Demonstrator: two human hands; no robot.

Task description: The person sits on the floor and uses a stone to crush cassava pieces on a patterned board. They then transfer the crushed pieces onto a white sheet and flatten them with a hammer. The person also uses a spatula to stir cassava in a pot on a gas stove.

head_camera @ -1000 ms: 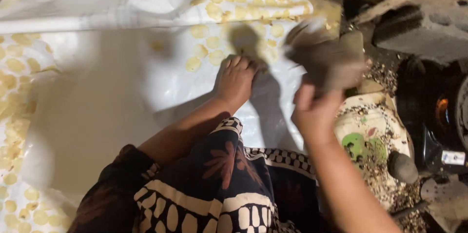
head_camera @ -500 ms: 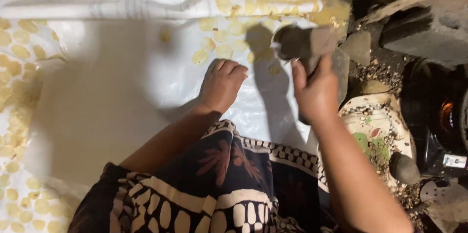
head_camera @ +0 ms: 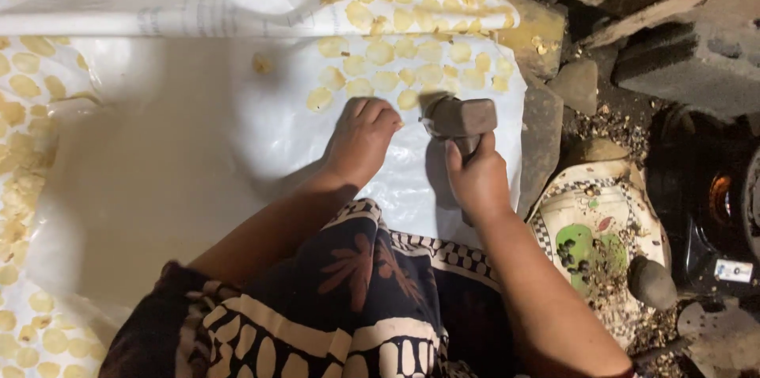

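Gripping a heavy, hard stone mallet (head_camera: pixel 459 118) by its handle, the right hand (head_camera: pixel 475 180) is held above white plastic sheeting (head_camera: pixel 237 132); the left hand (head_camera: pixel 360 140) is pressed down, fingers curled, beside thin, fragile flattened discs (head_camera: pixel 396 53).

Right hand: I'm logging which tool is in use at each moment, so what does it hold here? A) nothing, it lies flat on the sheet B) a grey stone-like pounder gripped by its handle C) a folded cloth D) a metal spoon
B: the right hand is closed around the handle of a grey stone-like pounder, whose blocky head sits above the white plastic sheet, while the left hand rests on that sheet.
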